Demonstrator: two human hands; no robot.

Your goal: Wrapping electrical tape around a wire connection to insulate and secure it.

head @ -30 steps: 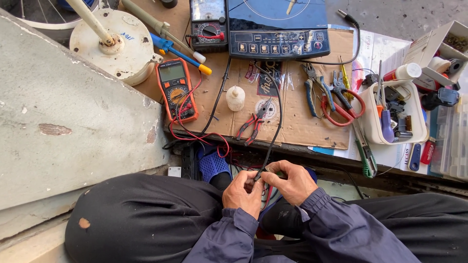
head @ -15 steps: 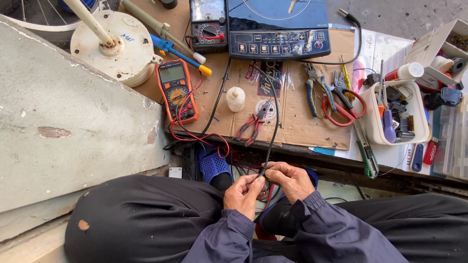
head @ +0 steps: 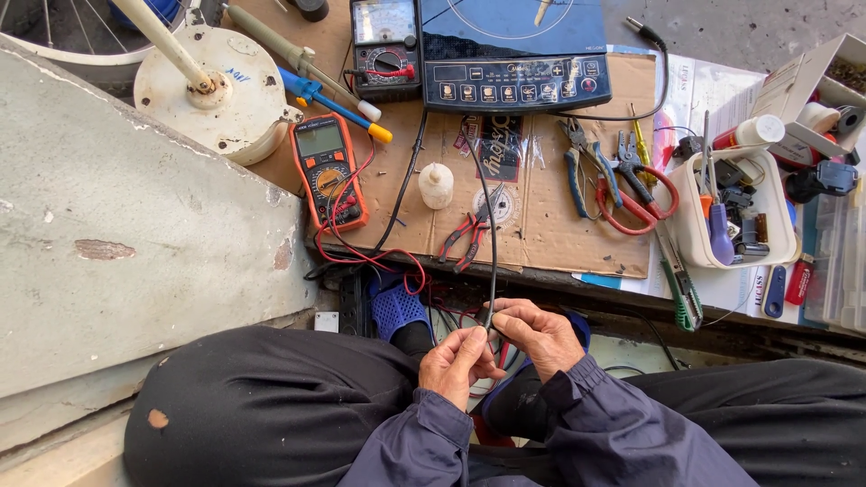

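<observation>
My left hand (head: 457, 363) and my right hand (head: 538, 334) meet low in the head view, above my lap, both pinching the near end of a thin black cable (head: 492, 225). That cable runs up over the cardboard sheet (head: 541, 234) to the dark blue induction cooker (head: 514, 50) at the top. Small red-handled pliers (head: 463, 239) lie on the cardboard just beyond my hands. The cable's tip is hidden between my fingers.
An orange multimeter (head: 328, 169) with red leads lies left of centre, a black analog meter (head: 385, 47) above it. A white round fan base (head: 216, 86) stands top left. Pliers and cutters (head: 622, 176) and a white parts tray (head: 735, 212) lie right. A grey concrete slab (head: 126, 243) fills the left.
Both hands stay closed on the black cable end and have shifted slightly, the fingers working closer together. Nothing else has moved.
</observation>
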